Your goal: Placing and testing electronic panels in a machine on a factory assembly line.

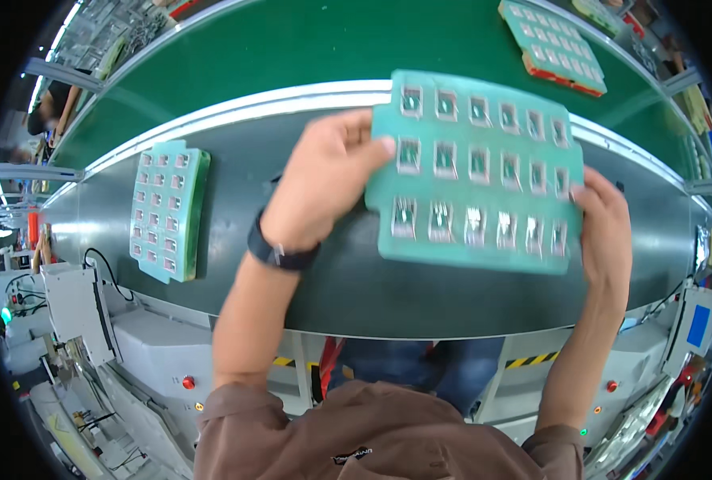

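Note:
Between my two hands a pale green tray (460, 190) is held up over the dark work surface. Rows of rectangular pockets run across it, and small metallic parts with pins show in them. My left hand (324, 172) grips the left edge, its thumb on the upper face. At the right edge my right hand (608, 220) is closed, fingertips over the rim. On the surface to the left lies a similar green tray or stack of trays (168, 212), apart from both hands.
A green conveyor belt (292, 48) runs beyond a metal rail (236, 112). Another stack of trays with orange-red lower edges (560, 52) sits on it at the far right. Grey machine housings with red buttons (188, 382) flank me below the dark work surface (332, 292).

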A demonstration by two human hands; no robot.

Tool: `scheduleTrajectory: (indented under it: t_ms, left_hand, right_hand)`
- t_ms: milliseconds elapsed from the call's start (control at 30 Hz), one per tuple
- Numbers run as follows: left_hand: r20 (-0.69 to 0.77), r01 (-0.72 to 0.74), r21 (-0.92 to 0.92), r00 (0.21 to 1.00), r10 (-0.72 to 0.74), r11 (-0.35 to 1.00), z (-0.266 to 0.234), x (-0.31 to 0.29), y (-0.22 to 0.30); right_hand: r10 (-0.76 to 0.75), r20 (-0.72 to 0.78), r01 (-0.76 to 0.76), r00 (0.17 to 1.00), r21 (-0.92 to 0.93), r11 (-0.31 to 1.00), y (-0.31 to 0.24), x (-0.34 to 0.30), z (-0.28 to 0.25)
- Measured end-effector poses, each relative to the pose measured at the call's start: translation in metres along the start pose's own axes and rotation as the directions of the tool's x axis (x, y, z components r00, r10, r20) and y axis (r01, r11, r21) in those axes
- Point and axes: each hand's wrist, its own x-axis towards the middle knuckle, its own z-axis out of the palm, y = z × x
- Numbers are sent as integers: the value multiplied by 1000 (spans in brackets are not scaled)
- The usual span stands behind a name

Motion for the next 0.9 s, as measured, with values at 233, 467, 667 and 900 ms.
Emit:
scheduleTrajectory:
  t_ms: [233,467,667,900]
  left_hand:
    - [-285,23,156,958,22,987,-69,127,25]
    - [-482,226,219,871,-96,949,-138,211,19]
    - [-462,207,420,887,12,884,-197,250,12]
    - [-740,234,356,661,120,905,-177,238,-11]
  right_hand:
    - [-67,-35,63,997,-92,994,-18,166,70]
    - [82,-111,-89,990,-58,994,-30,247,139]
    - [-74,52,83,996,-190,978,3,309,159]
    - [50,209,-45,977,-29,999,21,346,135]
